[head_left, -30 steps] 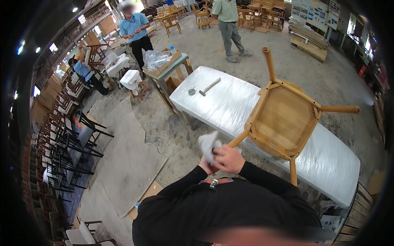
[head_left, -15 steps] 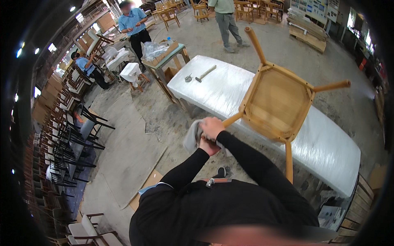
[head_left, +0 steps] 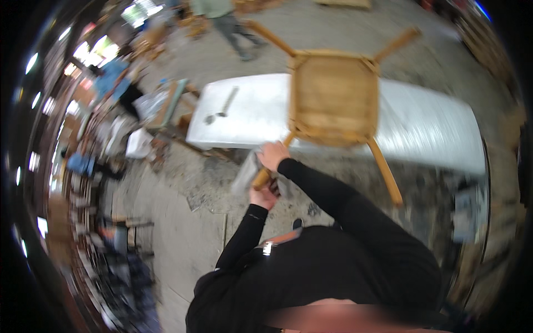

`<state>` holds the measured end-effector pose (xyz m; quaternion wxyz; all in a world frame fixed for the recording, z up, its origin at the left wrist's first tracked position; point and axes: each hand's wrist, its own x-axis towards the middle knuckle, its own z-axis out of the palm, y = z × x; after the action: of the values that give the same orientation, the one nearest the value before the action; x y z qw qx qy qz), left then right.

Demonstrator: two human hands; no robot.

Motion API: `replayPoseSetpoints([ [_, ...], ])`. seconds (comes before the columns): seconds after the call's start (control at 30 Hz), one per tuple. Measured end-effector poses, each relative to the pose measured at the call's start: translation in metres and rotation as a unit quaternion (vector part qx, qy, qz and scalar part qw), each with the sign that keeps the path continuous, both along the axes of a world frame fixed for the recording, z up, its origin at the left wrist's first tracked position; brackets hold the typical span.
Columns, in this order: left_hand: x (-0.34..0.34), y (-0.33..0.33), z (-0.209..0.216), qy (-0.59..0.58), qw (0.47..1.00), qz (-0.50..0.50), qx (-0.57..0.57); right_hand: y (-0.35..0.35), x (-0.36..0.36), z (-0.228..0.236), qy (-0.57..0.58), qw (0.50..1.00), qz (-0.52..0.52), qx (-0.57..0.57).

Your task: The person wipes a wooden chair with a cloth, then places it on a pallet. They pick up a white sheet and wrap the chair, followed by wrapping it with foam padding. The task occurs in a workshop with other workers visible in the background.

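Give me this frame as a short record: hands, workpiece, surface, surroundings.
left hand: at the free end of the near-left chair leg
right hand: over the same leg, beside the cloth; exact grip blurred
cloth: pale grey, hanging by the leg
workpiece: wooden chair, underside up, four legs splayed
surface: long, pale, shiny-topped table
tool: hammer, lying on the table, left of the chair
people: one in a blue shirt, one in grey trousers, both in the background
image: motion-blurred
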<state>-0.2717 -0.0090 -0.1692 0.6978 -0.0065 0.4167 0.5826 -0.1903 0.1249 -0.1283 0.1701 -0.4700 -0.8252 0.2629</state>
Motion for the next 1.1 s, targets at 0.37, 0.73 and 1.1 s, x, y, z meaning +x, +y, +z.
replayPoseSetpoints([
  [0.37, -0.003, 0.029, 0.052, 0.593, 0.763, -0.139, 0.214, -0.120, 0.276, 0.086, 0.208, 0.884, -0.340, 0.247],
  [0.73, -0.024, 0.035, 0.049, 0.664, 0.645, -0.271, 0.264, -0.137, 0.368, 0.016, 0.097, 0.787, -0.609, -0.006],
  [1.1, -0.022, 0.041, 0.051, 0.604, 0.710, -0.328, 0.153, -0.202, 0.316, 0.033, -0.026, 0.799, -0.479, 0.363],
])
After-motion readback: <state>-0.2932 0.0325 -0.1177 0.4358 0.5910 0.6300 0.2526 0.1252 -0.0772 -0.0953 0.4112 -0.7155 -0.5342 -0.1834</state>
